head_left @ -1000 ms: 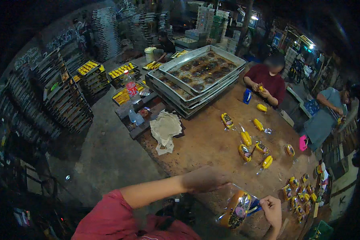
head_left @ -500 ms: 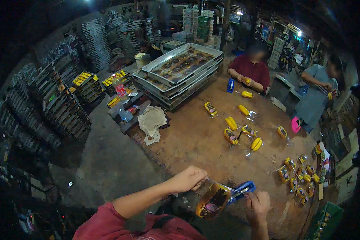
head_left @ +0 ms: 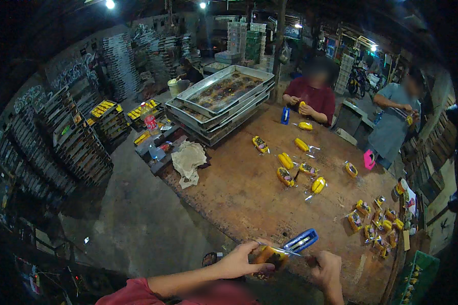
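Note:
Low in the view, my left hand (head_left: 243, 261) grips a clear-bagged yellow bread with a dark topping (head_left: 272, 256), its thumb lying across the bag. The twisted or folded plastic edge runs over to my right hand (head_left: 326, 269), whose curled fingers pinch its end. Just beyond the bread, at the table's near edge, stands a blue bag sealer (head_left: 301, 241) with a metal-lined slot. The plastic edge passes close in front of it; whether they touch I cannot tell. My hands partly cover the bread.
Several bagged breads (head_left: 318, 185) lie about the wooden table (head_left: 229, 203); more are heaped at the right (head_left: 376, 223). Stacked metal trays (head_left: 183, 109) and a cloth (head_left: 189, 160) occupy its far left. Two people handle bread across the table. A green crate (head_left: 417, 277) stands lower right.
The view has tilted up slightly. My left hand has come round the bread with its thumb over the bag, and the bread has turned from hanging to lying more level between my hands.

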A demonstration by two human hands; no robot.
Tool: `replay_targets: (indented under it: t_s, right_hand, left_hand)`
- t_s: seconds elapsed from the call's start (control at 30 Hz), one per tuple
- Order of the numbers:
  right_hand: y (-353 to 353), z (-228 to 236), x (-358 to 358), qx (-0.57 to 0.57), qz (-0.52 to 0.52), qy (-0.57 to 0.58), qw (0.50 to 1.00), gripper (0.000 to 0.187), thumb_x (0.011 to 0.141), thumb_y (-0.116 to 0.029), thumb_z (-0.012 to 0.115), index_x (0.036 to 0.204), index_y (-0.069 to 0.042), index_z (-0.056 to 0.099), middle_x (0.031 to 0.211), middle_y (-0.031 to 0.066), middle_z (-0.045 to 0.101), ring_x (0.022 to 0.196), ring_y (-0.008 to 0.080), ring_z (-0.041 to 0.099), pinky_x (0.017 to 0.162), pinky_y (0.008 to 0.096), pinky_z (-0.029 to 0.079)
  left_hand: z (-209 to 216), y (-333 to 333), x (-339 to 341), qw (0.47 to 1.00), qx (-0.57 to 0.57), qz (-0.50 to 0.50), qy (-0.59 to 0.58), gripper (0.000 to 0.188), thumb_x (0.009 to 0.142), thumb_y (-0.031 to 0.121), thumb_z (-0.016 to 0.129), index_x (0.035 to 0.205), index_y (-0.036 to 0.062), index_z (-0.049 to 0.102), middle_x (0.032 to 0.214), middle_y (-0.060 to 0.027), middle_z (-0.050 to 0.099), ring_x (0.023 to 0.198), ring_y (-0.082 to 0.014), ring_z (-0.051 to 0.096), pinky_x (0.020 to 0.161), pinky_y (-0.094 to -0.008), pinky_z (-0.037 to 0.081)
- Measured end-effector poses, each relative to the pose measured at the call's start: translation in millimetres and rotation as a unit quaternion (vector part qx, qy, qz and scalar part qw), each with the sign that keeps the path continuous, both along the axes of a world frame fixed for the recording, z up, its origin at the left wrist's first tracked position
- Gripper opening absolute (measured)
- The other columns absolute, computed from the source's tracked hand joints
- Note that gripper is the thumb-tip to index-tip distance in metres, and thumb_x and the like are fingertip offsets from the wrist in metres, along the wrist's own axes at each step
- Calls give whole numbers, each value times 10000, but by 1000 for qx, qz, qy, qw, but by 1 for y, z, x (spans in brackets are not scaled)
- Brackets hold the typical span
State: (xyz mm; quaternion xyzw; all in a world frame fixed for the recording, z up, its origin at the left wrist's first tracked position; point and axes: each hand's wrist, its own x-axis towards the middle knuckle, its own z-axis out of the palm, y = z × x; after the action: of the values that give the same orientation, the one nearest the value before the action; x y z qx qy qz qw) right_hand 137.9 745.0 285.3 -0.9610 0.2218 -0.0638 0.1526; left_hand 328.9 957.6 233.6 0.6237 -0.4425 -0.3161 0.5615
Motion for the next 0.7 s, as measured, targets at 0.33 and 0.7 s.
replay_targets:
  t_s: [0.33,0.7]
  right_hand:
    - [3,5,-13,248,-32,75,965,437,956,-463,640,910,-35,712,668,208,612,604,356,626,608,433,484]
    - [7,-9,-24,293,-58,80,951,426,964,-461,641,951,-41,715,709,190,644,629,308,623,640,428,490]
  left_hand:
    - [-2,14,-9,979,-55,19,194,410,916,173,770,1271,34,622,1279,-81,632,1099,-111,590,967,-288,472]
    - [9,37,35,973,-6,-69,-222,241,967,200,680,1171,84,735,1002,-89,740,834,-219,717,713,-350,561]
